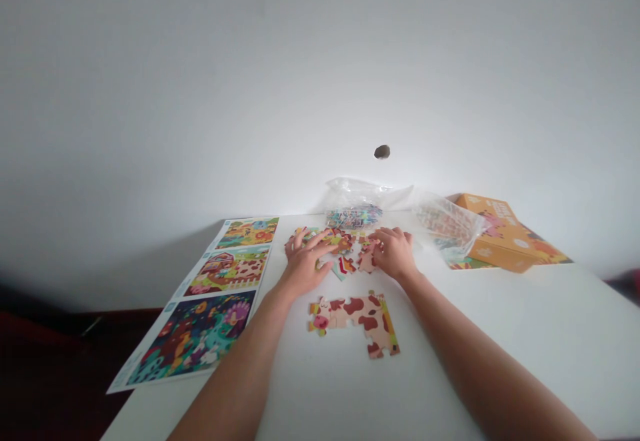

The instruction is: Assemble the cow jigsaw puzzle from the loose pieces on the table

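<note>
Plastic bag (354,214) is showing thin, clear, wrinkled film and is catching glossy highlights; second bag (447,227) is looking alike. Joined puzzle pieces (355,305) are appearing as smooth printed card. Picture sheet (200,337) is resembling smooth paper; box (493,227), printed cardboard. Tabletop (500,334) is looking smooth, faintly sheened; wall (320,61) is reading matt.

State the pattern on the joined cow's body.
Joined cow: brown patches on pale pink; head view.
</note>
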{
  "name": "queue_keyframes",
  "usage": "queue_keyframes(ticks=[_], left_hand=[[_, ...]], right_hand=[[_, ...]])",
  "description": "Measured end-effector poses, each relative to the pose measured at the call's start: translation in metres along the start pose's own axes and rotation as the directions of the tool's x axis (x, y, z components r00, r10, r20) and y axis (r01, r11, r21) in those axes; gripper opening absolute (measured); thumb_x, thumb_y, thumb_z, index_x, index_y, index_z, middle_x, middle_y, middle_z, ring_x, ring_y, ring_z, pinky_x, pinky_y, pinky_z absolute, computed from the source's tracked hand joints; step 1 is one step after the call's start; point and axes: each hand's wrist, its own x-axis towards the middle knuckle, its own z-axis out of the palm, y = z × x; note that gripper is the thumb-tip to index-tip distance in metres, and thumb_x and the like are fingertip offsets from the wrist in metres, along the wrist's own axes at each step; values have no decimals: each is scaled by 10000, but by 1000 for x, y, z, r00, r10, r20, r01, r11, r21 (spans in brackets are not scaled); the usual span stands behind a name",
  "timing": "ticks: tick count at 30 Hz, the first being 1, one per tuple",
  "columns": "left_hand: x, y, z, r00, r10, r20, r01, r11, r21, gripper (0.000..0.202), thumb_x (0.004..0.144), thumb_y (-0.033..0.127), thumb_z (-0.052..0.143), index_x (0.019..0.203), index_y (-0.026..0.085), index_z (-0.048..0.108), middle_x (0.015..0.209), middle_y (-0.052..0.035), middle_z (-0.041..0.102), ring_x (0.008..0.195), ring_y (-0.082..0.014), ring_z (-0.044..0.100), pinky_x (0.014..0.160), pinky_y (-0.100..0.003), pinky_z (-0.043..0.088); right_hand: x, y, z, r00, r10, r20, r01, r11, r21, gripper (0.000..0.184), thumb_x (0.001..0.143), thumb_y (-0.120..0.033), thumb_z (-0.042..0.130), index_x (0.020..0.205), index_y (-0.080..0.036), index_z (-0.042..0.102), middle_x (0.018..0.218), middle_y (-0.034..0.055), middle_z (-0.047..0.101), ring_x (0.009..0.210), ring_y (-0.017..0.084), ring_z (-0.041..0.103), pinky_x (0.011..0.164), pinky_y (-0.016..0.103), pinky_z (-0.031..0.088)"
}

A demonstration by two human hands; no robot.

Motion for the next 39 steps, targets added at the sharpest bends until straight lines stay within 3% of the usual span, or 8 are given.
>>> queue_keyframes(ticks=[4, 7, 12, 18, 24, 27, 34, 39], left_hand=[[-3, 4, 1, 980, 69, 189, -55, 995, -79, 396, 836, 385, 669, 1232, 386, 686, 1479, 10, 520, 1392, -382, 291, 1109, -621, 241], [-3, 4, 2, 981, 76, 178, -59, 993, -98, 389, 831, 375, 682, 1219, 367, 699, 1482, -9, 517, 1395, -362, 305, 1123, -603, 259], [-2, 6, 2, 977, 122, 176, -97, 985, -144, 386, 811, 345, 711, 1196, 355, 714, 1498, -6, 498, 1413, -347, 305, 1157, -581, 247], [-1, 7, 5, 979, 114, 170, -87, 984, -156, 438, 803, 350, 728, 1238, 363, 686, 1515, 7, 477, 1409, -351, 318, 1160, -591, 242], [0, 5, 9, 978, 87, 187, -58, 987, -153, 584, 766, 367, 784, 1325, 363, 617, 1509, 6, 488, 1399, -366, 327, 1150, -601, 233], [1, 6, 9, 987, 102, 121, -76, 977, -198, 666, 772, 348, 785, 1395, 350, 551, 1461, -17, 545, 1379, -346, 366, 1155, -571, 251], [7, 14, 10, 993, 25, -113, -63, 939, -339, 324, 894, 274, 634, 1208, 239, 702, 1008, -72, 737, 988, -251, 612, 964, -451, 473], [8, 18, 15, 988, -112, -108, 20, 779, -627, 334, 889, 270, 613, 1214, 193, 603, 1032, -72, 717, 952, -205, 674, 891, -362, 521]], right_hand=[[-3, 20, -16, 978, -106, 180, 111, 994, -21, 435, 771, -349, 677, 1205, -326, 687, 1228, 61, 647, 1087, 316, 524, 935, 471, 302], [-3, 26, -17, 946, -195, 259, 199, 980, 11, 549, 722, -468, 757, 1248, -340, 666, 1261, 81, 599, 1129, 322, 509, 963, 476, 301], [-3, 19, -12, 928, -224, 297, 224, 974, 34, 551, 741, -449, 778, 1270, -369, 649, 1209, 87, 572, 1171, 320, 481, 979, 474, 308], [-5, 9, -3, 946, -206, 249, 198, 979, 54, 473, 760, -459, 775, 1199, -313, 675, 1134, 88, 568, 1146, 302, 473, 988, 476, 309], [-4, 6, 3, 955, -218, 201, 192, 971, 142, 391, 749, -336, 773, 1117, -258, 669, 1112, 77, 602, 1120, 281, 499, 969, 441, 328], [-4, 4, 3, 961, -230, 154, 192, 954, 231, 280, 796, -225, 698, 1071, -235, 644, 991, 46, 659, 1027, 239, 556, 951, 405, 335], [-8, -9, 2, 973, -228, -42, 225, 884, 410, 218, 889, -216, 612, 1102, -255, 632, 924, 13, 714, 913, 194, 603, 977, 387, 355], [-9, -13, 11, 984, -174, -38, 168, 838, 520, 376, 852, -350, 680, 1204, -240, 606, 981, 43, 742, 948, 228, 636, 940, 407, 444]])
